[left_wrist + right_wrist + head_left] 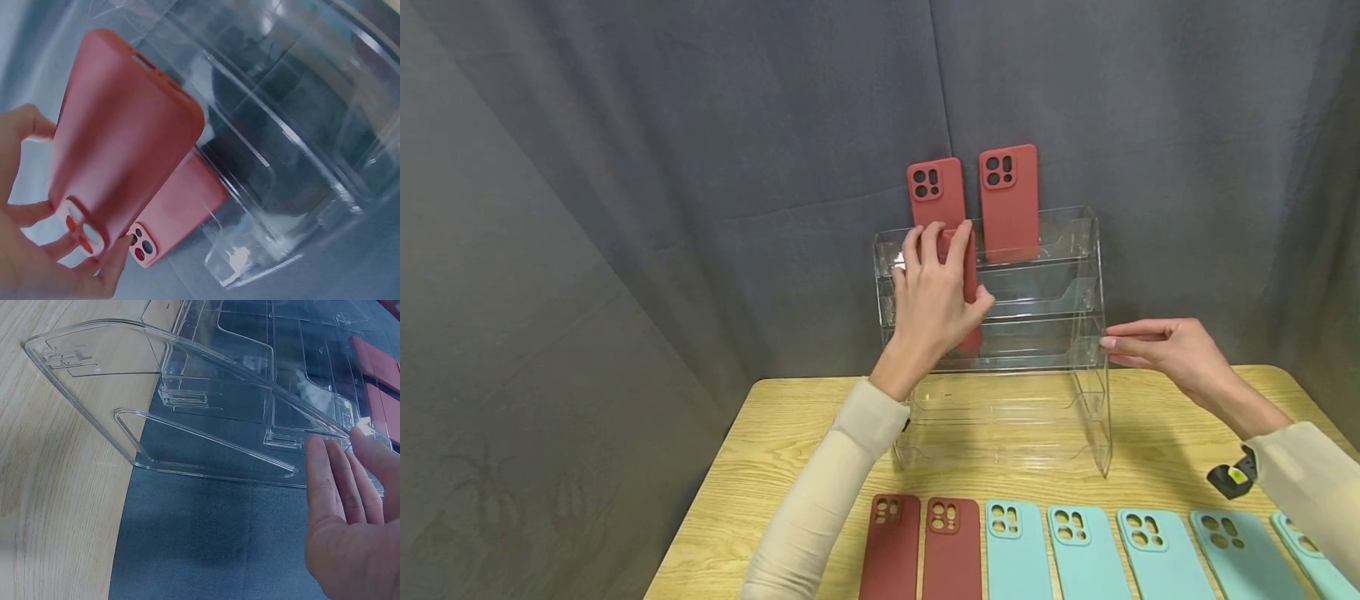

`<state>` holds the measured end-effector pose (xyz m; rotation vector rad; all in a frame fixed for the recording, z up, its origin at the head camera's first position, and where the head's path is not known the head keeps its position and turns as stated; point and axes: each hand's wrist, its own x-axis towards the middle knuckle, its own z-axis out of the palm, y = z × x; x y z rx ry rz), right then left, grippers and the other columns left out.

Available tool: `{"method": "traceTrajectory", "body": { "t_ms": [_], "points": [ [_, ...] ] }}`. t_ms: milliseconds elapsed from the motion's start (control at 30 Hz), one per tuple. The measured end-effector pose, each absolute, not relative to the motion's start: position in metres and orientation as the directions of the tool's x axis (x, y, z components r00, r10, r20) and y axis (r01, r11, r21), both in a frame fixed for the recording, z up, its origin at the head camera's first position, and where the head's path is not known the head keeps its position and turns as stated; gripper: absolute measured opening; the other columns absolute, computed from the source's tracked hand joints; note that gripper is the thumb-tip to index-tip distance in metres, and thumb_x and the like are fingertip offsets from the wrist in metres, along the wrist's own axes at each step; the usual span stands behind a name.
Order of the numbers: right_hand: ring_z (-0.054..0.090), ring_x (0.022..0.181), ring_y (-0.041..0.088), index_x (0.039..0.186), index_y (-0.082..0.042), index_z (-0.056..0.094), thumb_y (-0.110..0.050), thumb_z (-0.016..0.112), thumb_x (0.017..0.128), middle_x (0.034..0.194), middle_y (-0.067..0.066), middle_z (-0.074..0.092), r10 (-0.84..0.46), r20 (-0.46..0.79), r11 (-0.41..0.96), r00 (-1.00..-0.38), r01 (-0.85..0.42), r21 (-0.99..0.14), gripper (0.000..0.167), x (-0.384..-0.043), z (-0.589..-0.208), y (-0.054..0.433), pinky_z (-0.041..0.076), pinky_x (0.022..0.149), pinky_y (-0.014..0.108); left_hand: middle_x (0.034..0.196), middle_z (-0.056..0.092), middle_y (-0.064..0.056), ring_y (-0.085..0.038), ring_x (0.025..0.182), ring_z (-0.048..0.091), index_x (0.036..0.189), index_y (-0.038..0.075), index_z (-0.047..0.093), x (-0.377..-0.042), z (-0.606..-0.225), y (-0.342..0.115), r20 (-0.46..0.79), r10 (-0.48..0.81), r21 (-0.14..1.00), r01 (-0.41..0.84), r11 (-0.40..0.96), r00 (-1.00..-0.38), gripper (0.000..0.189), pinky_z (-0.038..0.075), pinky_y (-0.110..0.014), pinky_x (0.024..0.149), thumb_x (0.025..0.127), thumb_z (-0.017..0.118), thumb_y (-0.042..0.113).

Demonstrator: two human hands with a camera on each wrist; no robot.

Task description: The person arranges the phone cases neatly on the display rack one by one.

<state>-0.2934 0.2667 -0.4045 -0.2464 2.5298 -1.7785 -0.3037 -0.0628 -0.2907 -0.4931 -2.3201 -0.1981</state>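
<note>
My left hand (931, 304) grips a red phone case (125, 137) by its edges, in front of the left part of a clear acrylic display rack (1030, 362). In the left wrist view the case is tilted, its camera cutout near the fingers. Two more red phone cases stand upright in the rack's top tier: the left one (951, 179) just beyond the left hand, the right one (1011, 204) beside it. At the rack's right side, my right hand (1187, 358) pinches the edge of the side panel (250, 375) between thumb and fingers.
On the wooden table (790, 433), two dark red phone cases (951, 554) lie flat in front of the rack. A row of several turquoise cases (1018, 554) continues to the right, partly under the right sleeve. A grey curtain (775, 167) hangs behind the rack.
</note>
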Motion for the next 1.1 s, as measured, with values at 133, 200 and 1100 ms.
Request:
{"method": "traceTrajectory", "body": {
  "t_ms": [133,200,1100],
  "points": [
    [0.076,0.096,-0.003,0.141,0.01,0.06,-0.035,0.077,0.098,0.101,-0.026,0.076,-0.146,0.055,0.336,-0.988,-0.102,-0.936,0.065,-0.295,-0.404,0.267,0.06,0.083,0.014,0.154,0.045,-0.013,-0.039,0.149,0.036,0.16,0.022,0.041,-0.32,-0.277,-0.049,0.729,0.275,-0.004,0.397,0.918,-0.627,0.081,0.056,-0.056,0.093,0.088,0.071,0.039],
    [0.076,0.095,-0.003,0.142,0.01,0.059,-0.034,0.077,0.098,0.101,-0.026,0.076,-0.147,0.05,0.331,-0.988,-0.097,-0.939,0.065,-0.296,-0.405,0.268,0.06,0.083,0.014,0.155,0.045,-0.013,-0.039,0.149,0.036,0.161,0.022,0.04,-0.327,-0.273,-0.043,0.742,0.269,-0.011,0.389,0.921,-0.614,0.081,0.056,-0.055,0.092,0.088,0.071,0.04],
    [0.076,0.096,-0.002,0.141,0.01,0.06,-0.032,0.076,0.098,0.102,-0.024,0.077,-0.156,0.047,0.318,-0.987,-0.095,-0.943,0.063,-0.298,-0.409,0.262,0.063,0.087,0.02,0.161,0.043,-0.013,-0.04,0.15,0.036,0.166,0.024,0.031,-0.374,-0.283,0.02,0.697,0.174,-0.066,0.18,0.982,-0.695,0.08,0.055,-0.056,0.098,0.096,0.063,0.047]
  ]
}}
